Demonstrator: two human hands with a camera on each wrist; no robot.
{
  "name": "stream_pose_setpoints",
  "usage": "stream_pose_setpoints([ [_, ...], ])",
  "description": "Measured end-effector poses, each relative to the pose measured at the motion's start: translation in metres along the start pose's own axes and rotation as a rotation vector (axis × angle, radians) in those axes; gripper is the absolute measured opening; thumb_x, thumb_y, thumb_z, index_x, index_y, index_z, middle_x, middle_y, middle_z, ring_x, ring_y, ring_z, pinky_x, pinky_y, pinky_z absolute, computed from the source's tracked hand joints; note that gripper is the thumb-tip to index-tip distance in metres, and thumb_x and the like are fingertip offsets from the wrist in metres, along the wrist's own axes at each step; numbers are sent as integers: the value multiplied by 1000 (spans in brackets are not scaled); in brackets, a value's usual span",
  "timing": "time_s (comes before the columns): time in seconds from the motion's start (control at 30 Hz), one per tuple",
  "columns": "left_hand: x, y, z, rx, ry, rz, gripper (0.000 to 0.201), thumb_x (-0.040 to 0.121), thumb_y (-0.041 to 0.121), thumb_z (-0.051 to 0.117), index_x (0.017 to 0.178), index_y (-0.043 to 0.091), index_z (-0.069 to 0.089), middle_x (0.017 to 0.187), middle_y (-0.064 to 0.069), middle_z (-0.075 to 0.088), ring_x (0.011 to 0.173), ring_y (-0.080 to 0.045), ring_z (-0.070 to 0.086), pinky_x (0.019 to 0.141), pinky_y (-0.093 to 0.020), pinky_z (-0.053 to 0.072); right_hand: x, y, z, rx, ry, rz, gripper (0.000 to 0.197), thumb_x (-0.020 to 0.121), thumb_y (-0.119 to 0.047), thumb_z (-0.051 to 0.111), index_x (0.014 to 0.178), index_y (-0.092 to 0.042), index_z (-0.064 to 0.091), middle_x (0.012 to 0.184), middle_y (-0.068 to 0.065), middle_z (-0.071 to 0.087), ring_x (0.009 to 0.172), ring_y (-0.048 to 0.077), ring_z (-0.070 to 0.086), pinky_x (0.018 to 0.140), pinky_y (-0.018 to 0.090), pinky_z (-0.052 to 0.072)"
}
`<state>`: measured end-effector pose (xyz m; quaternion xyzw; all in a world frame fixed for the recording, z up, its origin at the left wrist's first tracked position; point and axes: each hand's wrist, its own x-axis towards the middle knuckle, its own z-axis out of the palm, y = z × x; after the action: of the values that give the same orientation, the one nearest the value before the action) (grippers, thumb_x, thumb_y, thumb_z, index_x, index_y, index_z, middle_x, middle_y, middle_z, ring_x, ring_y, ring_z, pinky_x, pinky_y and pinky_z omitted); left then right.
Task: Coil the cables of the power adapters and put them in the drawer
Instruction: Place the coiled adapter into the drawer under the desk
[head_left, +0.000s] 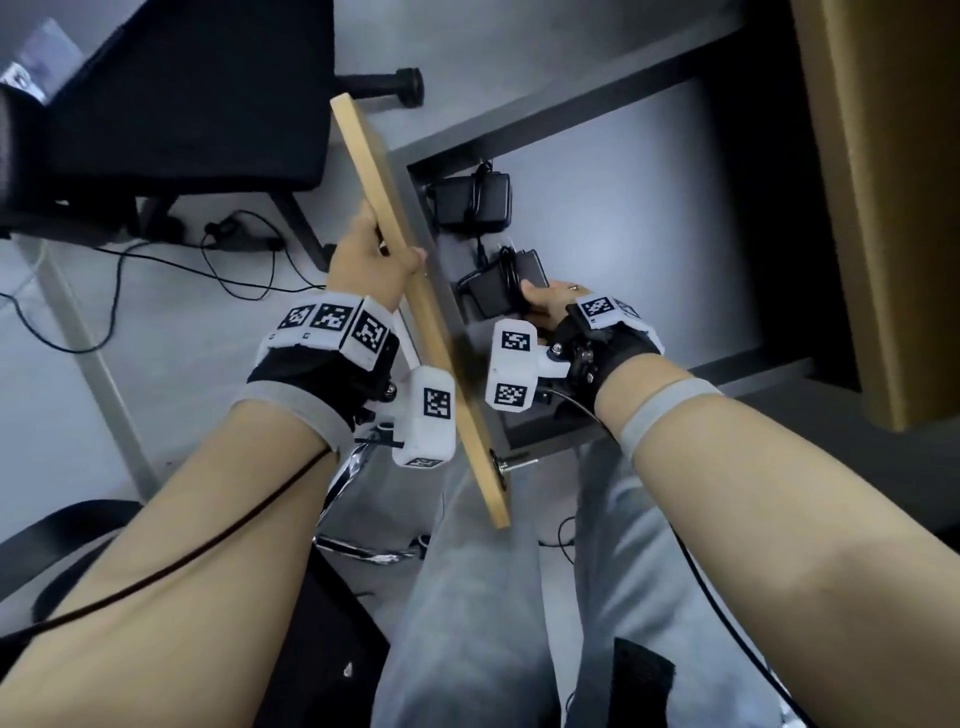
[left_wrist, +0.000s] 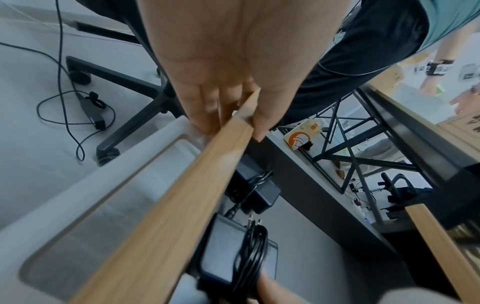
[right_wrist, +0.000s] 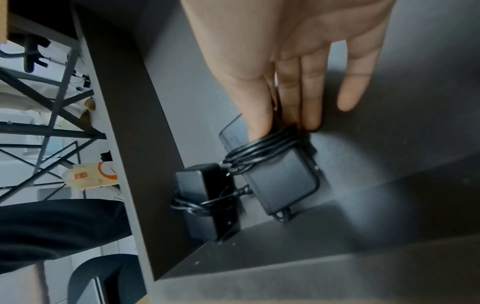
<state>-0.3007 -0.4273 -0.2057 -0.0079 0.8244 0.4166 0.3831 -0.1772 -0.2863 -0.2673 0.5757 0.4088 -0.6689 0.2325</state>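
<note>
Below the table's wooden edge, the drawer stands pulled out, its dark walls enclosing a grey floor. Its wooden front panel is gripped along the top edge by the left hand, fingers curled over one face and thumb on the other. Inside, at the front near that panel, lies the first power adapter, its cable already wound round the body. Just beside it, nearer the person, the second power adapter is pinched by the right hand: thumb on one face and fingers on the other, right at the coiled cable, with the little finger spread free. Whether this block already rests on the drawer floor or is a little above it cannot be told.

Risks, as judged from this arrangement: the coil on the held adapter is secured only by its own turns and the fingers, so release may let the loops slacken and spring open. The exposed plug prongs point toward the first adapter and could snag its cable. A trailing loop left over the drawer wall could be pinched on closing, and closing early would catch the right hand, which is inside the drawer.
</note>
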Motion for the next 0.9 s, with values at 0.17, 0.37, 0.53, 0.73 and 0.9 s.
stream_pose_setpoints([
  [0.17, -6, 12, 2, 31, 12, -34, 50, 78, 3, 61, 125, 14, 50, 115, -7, 64, 106, -23, 61, 96, -45, 48, -26, -12, -9, -181, 177, 24, 85, 75, -47, 70, 140, -6, 32, 126, 16, 54, 111, 30, 56, 88, 31, 46],
  [0.37, -40, 81, 18, -4, 123, 6, 61, 73, 13, 65, 131, 13, 45, 133, -12, 48, 118, -24, 52, 99, -39, 45, -104, -45, -33, 133, 185, -157, 48, 84, -16, 63, 128, -13, 43, 86, 1, 49, 82, 16, 48, 79, 33, 44],
  [0.53, -103, 177, 77, -190, -198, 161, 28, 75, 14, 57, 102, 23, 57, 100, 6, 65, 89, -10, 60, 69, -20, 45, -206, -73, -97, 371, -62, -425, 16, 93, -10, 47, 85, -21, 55, 77, 1, 58, 69, 13, 56, 62, 22, 43],
  [0.73, -180, 273, 192, -218, -515, 346, 21, 91, 6, 48, 95, 25, 57, 82, 9, 68, 69, -4, 59, 64, -17, 45, -306, -61, -226, 443, 56, -716, 16, 92, -7, 47, 88, -18, 58, 71, 1, 60, 61, 10, 57, 60, 19, 42],
  [0.9, -244, 313, 305, -76, -746, 381, 16, 92, 12, 51, 95, 27, 57, 91, 7, 67, 75, -6, 60, 69, -20, 46, -344, -7, -350, 360, 397, -748, 20, 91, -7, 48, 84, -23, 58, 73, -2, 61, 64, 8, 57, 64, 20, 43],
])
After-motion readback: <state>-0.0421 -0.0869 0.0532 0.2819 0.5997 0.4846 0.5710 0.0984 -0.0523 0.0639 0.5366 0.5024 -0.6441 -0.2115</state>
